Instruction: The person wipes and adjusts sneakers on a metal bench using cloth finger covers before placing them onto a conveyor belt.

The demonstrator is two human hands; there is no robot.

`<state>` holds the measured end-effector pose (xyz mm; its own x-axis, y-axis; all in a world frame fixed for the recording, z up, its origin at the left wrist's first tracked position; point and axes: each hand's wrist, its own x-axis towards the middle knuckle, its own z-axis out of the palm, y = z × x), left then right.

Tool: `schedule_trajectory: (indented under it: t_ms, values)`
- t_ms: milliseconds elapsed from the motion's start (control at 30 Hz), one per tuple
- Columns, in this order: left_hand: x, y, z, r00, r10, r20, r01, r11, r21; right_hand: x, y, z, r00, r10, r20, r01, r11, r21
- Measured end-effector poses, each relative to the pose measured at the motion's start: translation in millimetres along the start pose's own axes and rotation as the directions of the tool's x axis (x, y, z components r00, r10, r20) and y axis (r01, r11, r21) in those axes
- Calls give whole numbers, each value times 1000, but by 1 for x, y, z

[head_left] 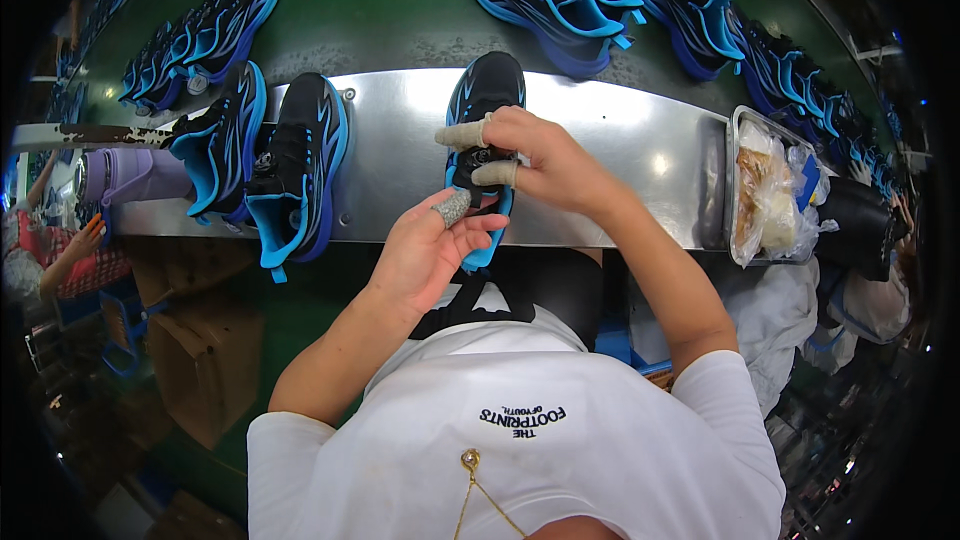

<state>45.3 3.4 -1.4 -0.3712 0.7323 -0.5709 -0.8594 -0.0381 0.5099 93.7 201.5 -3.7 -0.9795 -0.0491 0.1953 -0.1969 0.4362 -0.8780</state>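
Note:
A black and blue sneaker point(483, 90) lies lengthwise on a shiny metal shelf point(620, 140), toe away from me. My right hand point(540, 155) rests on its laces, with taped thumb and forefinger pinching at the tongue area. My left hand point(425, 250) cups the heel end of the same sneaker from below, and its thumb wears a grey woven cover. Both forearms come up from the lower edge, above my white shirt.
Two matching sneakers point(270, 160) lie on the shelf at left. Several more ride a green conveyor belt point(380, 0) behind it. A metal tray point(745, 120) with plastic bags sits at right. Cardboard boxes point(190, 360) stand lower left, and another person's hand point(85, 240) shows at far left.

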Motion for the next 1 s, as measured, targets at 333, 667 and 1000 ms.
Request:
schedule_trajectory:
  t_ms: [333,667,1000]
  values:
    - [-28,-7,22,863,386,327,-394,108,913,-7,-14,-1,946,152,-285,-163,986,-16]
    - [11,30,15,694,470,546,-528,-184,829,21,91,-119,956,-30,-291,-135,837,-531]
    - [169,181,1,173,667,725,-245,-684,687,137,44,-70,920,-46,-389,-92,940,-329]
